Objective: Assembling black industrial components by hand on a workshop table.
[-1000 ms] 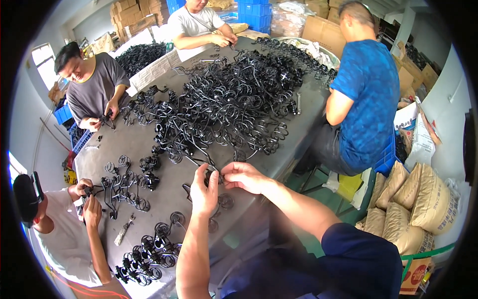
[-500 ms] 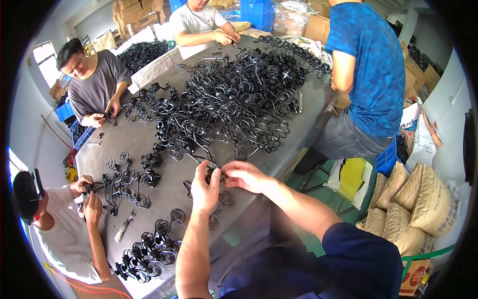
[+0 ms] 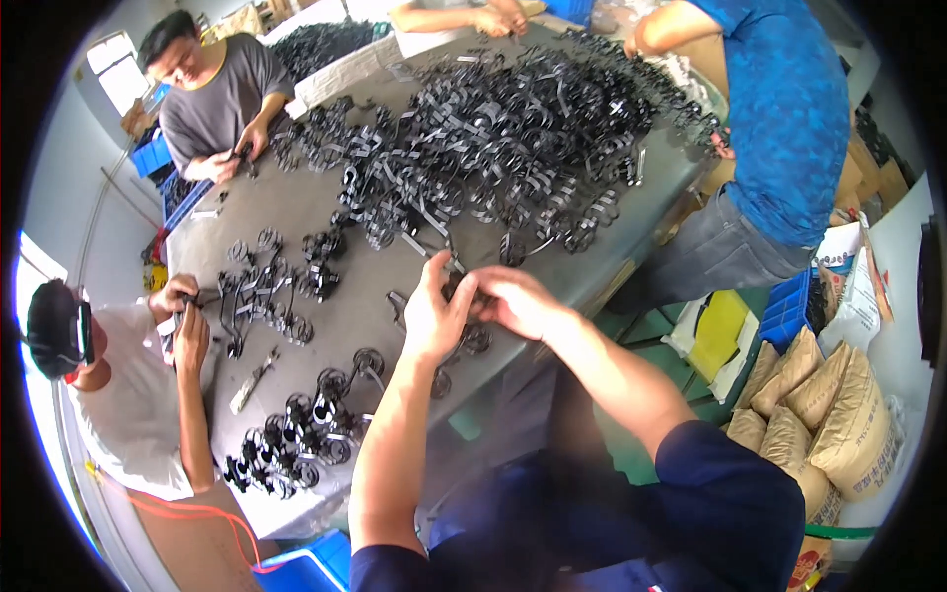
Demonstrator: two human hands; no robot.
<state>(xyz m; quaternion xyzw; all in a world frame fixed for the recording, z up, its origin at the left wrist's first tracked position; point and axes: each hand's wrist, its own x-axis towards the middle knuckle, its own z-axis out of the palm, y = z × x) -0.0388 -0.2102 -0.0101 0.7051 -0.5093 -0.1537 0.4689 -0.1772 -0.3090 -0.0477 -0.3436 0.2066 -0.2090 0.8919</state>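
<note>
Hands meet over bench [image 3: 326,212] edge: left hand [image 3: 432,318] and right hand [image 3: 513,301] both pinch small black metal clip [image 3: 460,289] between them, fingers closed; big clip heap [image 3: 493,138] beyond.

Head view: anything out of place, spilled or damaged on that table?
Nothing stands out. The big heap of black metal clips is loose but stays on the grey table; smaller clusters lie near its edge, none visibly over it. Left hand and right hand meet on one small black part; damage is too small to judge.
</note>
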